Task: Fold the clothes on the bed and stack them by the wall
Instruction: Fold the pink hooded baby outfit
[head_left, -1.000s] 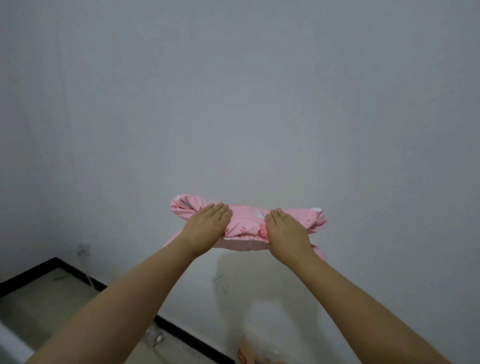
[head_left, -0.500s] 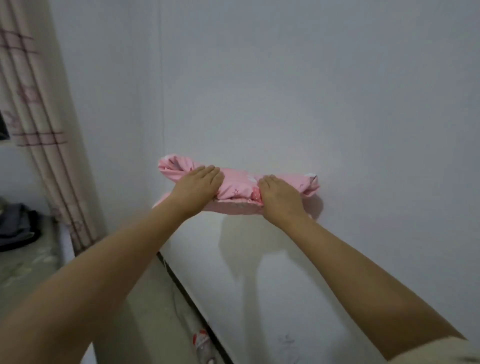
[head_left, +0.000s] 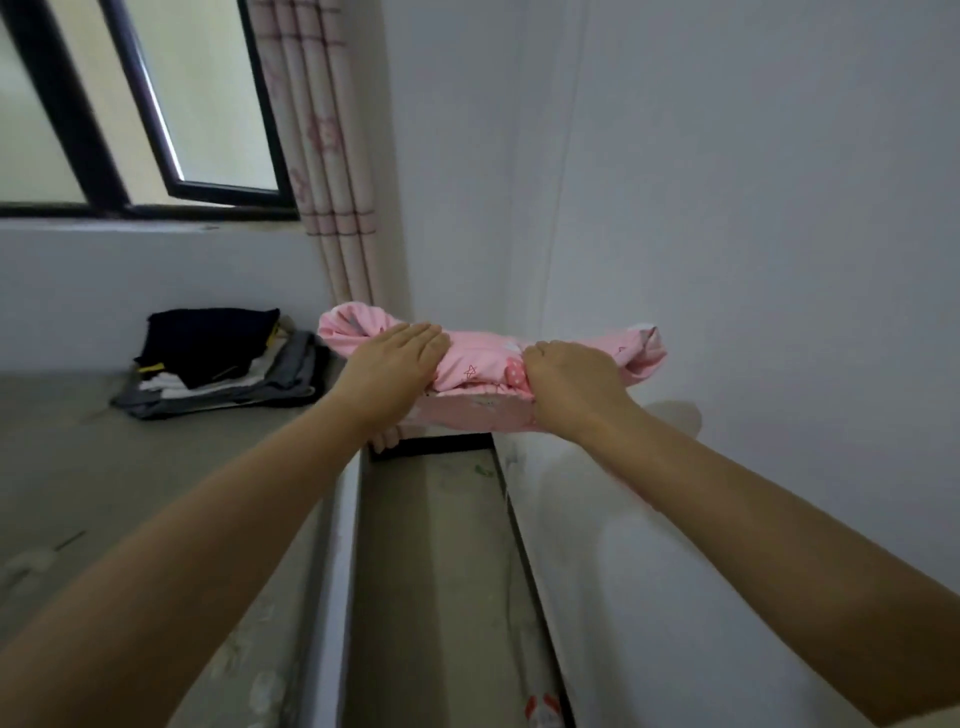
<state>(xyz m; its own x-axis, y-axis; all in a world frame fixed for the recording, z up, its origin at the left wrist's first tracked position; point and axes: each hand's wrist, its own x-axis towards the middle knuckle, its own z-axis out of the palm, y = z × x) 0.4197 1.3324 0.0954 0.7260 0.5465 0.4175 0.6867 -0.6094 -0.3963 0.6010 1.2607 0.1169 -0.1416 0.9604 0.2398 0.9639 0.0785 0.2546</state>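
A folded pink garment (head_left: 483, 366) with small star prints hangs in the air between both hands, above the gap beside the bed. My left hand (head_left: 392, 371) holds its left part, fingers laid over the top and thumb underneath. My right hand (head_left: 569, 382) grips its right part with curled fingers. A stack of folded clothes (head_left: 218, 364), dark on top and grey and white below, lies on the bed (head_left: 78, 467) against the wall under the window.
A white wall (head_left: 727, 260) rises on the right. A narrow strip of floor (head_left: 441, 571) runs between bed and wall. A pink-checked curtain (head_left: 332, 156) hangs in the corner beside a black-framed window (head_left: 156, 104).
The view has swung left from the bare wall to the bed, the window and the stack. Both hands have carried the pink garment along with the same hold.
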